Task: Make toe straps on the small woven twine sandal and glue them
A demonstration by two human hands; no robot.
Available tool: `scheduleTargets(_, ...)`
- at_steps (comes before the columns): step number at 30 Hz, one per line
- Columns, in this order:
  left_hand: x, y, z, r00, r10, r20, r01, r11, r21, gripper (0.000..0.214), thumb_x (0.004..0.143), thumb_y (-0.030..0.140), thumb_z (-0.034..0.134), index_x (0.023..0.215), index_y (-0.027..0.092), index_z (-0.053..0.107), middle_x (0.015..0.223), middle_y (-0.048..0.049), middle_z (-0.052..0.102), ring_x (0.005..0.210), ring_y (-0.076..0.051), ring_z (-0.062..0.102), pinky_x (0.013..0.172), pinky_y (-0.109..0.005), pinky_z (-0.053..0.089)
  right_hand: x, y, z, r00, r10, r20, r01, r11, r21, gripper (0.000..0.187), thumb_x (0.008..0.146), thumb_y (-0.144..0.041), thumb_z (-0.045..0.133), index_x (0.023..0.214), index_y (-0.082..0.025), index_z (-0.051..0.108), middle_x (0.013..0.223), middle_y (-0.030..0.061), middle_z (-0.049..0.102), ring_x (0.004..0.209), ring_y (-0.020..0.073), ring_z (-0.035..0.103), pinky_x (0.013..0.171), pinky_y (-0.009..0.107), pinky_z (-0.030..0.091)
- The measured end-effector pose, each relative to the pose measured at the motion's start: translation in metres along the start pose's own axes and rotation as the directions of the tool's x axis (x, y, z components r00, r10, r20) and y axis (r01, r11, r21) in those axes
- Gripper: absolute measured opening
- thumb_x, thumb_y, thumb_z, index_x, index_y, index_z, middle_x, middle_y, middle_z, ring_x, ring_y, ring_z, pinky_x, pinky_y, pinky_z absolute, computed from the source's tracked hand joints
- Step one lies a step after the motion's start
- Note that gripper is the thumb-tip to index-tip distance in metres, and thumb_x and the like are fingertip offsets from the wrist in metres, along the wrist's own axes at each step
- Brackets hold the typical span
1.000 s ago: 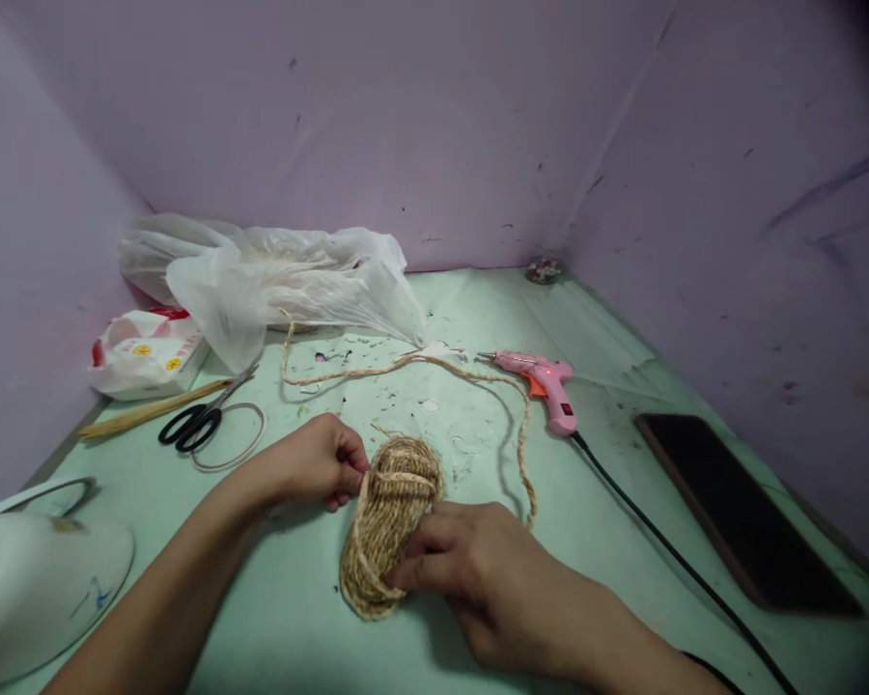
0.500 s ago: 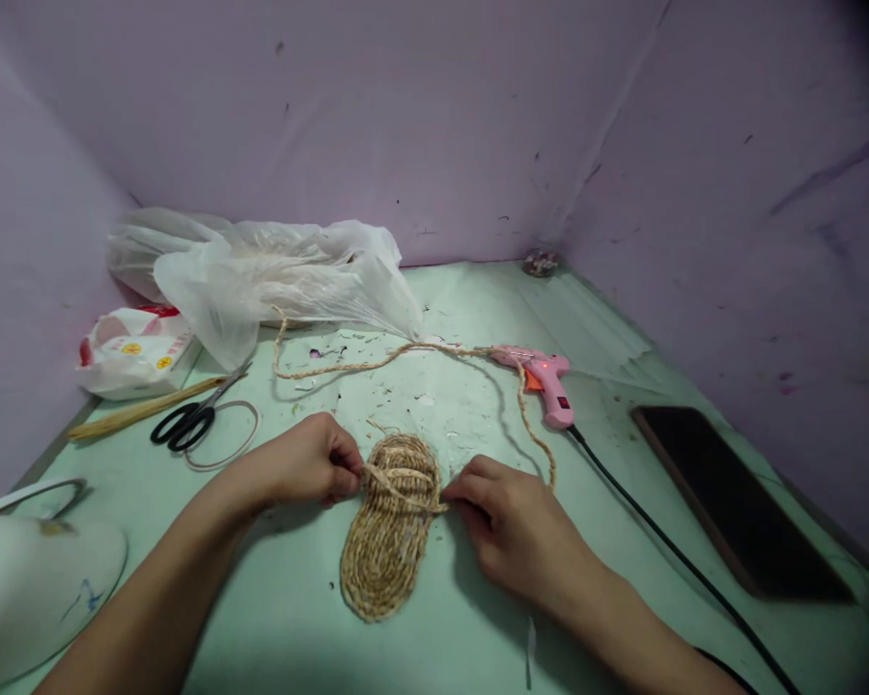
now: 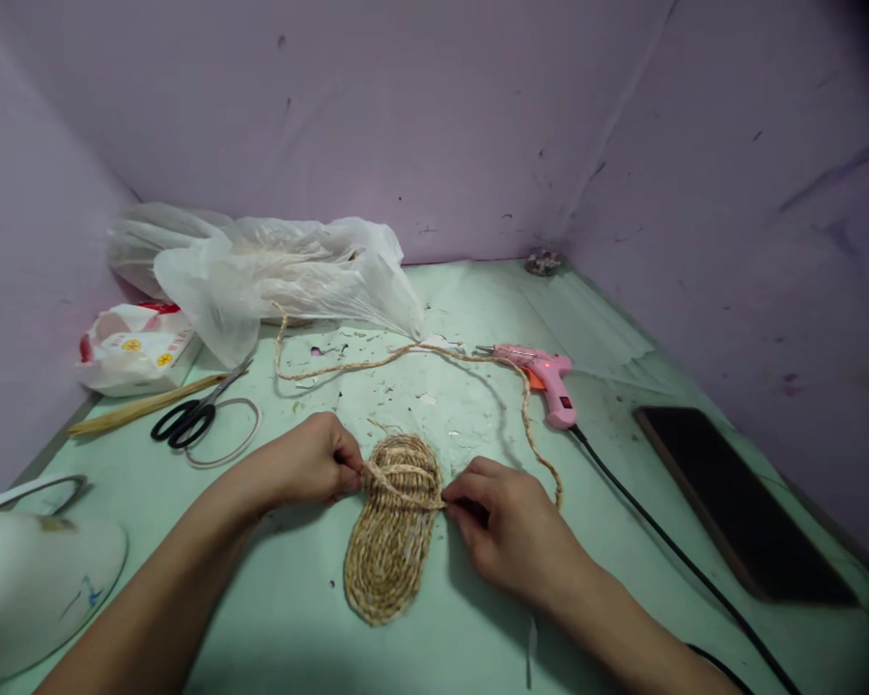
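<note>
A sole-shaped mat of coiled straw rope (image 3: 389, 565) lies on the table between my hands. Two strands of braided straw cord (image 3: 404, 497) cross over its upper part. My left hand (image 3: 331, 458) pinches the cord at the mat's left edge. At the right edge, the fingertips of my right hand (image 3: 503, 516) are closed on the cord too. A long run of straw rope (image 3: 528, 415) curves from behind my right hand, past the glue gun, to the plastic bag at the back. The exact grip of the fingertips is partly hidden.
A pink glue gun (image 3: 543, 372), its light on, trails a black cable (image 3: 644, 521). A phone (image 3: 739, 502) lies at right. Scissors (image 3: 195, 420), a straw bundle (image 3: 137, 407), a tissue pack (image 3: 137, 347) and a white plastic bag (image 3: 296, 265) occupy the left and back. A white lamp-like object (image 3: 43, 589) stands at front left.
The cord across the mat has shifted slightly at its right end. The mat's lower end has swung a little to the right. The rope near the glue gun has moved slightly right.
</note>
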State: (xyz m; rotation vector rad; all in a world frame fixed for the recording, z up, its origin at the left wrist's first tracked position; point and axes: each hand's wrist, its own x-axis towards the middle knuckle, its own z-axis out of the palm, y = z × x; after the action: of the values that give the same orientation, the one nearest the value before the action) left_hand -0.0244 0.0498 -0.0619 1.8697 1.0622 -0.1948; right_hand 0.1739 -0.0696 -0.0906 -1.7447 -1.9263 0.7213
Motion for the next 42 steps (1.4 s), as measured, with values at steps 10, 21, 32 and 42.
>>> scheduleTargets(10,0.000,-0.001,0.002,1.000,0.001,-0.023,0.000,0.999,0.046,0.013,0.057,0.015,0.050,0.051,0.015,0.061,0.045,0.0030,0.050,0.046,-0.010,0.042,0.046,-0.020,0.031,0.000,0.000,0.002,1.000,0.011,-0.024,-0.011,1.000,0.015,0.019,0.069,-0.005,0.049,0.071,-0.016,0.064,0.071,0.0039,0.057,0.062,0.0134,0.054,0.055,0.022,0.038)
scheduleTargets(21,0.000,-0.001,0.004,0.998,-0.006,-0.070,0.009,0.999,0.042,0.012,0.055,0.014,0.050,0.050,0.014,0.061,0.043,0.0041,0.047,0.046,-0.009,0.041,0.045,-0.020,0.029,0.000,-0.001,0.003,1.000,0.018,-0.019,-0.017,0.999,0.029,0.020,0.070,-0.004,0.048,0.075,-0.016,0.063,0.073,0.0041,0.059,0.061,0.0132,0.053,0.054,0.023,0.039)
scheduleTargets(32,0.001,-0.001,0.004,0.998,0.007,-0.055,-0.004,0.998,0.056,0.013,0.055,0.015,0.049,0.049,0.015,0.061,0.044,0.0036,0.048,0.047,-0.010,0.041,0.046,-0.021,0.030,0.001,0.002,0.000,0.999,0.046,0.007,-0.046,0.995,0.090,0.018,0.072,-0.008,0.055,0.077,-0.018,0.069,0.076,0.0045,0.065,0.066,0.0151,0.059,0.061,0.026,0.044)
scheduleTargets(42,-0.023,0.014,-0.015,0.978,0.008,-0.211,0.049,0.963,0.265,0.014,0.065,0.023,0.051,0.060,0.017,0.063,0.054,0.0024,0.056,0.052,-0.011,0.047,0.051,-0.021,0.034,-0.002,-0.002,-0.015,1.000,-0.015,-0.002,0.015,0.979,0.204,0.013,0.075,-0.015,0.054,0.073,-0.018,0.067,0.073,0.0038,0.065,0.069,0.0164,0.059,0.063,0.028,0.043)
